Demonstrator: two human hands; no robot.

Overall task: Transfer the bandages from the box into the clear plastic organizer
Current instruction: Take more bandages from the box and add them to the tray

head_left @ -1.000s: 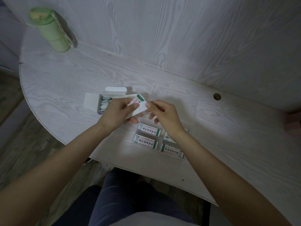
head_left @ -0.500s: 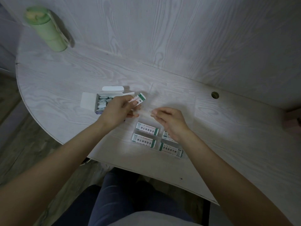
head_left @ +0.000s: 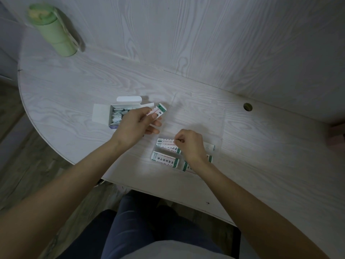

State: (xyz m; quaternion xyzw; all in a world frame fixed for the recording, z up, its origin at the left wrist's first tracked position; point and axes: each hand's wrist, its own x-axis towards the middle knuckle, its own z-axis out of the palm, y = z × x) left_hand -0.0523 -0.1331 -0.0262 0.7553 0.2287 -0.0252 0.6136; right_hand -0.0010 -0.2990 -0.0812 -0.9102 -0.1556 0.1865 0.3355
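An open white box (head_left: pixel 113 114) with several wrapped bandages inside lies on the table at centre left. My left hand (head_left: pixel 136 126) grips a small stack of white-and-green bandages (head_left: pixel 159 111) just right of the box. The clear plastic organizer (head_left: pixel 197 116) lies right of it; its near compartments hold bandages (head_left: pixel 165 160). My right hand (head_left: pixel 190 144) pinches one bandage (head_left: pixel 168 144) with curled fingers, low over the organizer's near left compartment, on top of another bandage there.
A green bottle (head_left: pixel 54 32) stands at the table's far left corner. A round cable hole (head_left: pixel 247 106) is at the right near the wall. The table's curved front edge (head_left: pixel 149 189) runs just above my knees (head_left: pixel 149 221).
My right hand took one bandage from the stack in my left hand and moved it down and right to the organizer's near compartment. My left hand stayed by the box.
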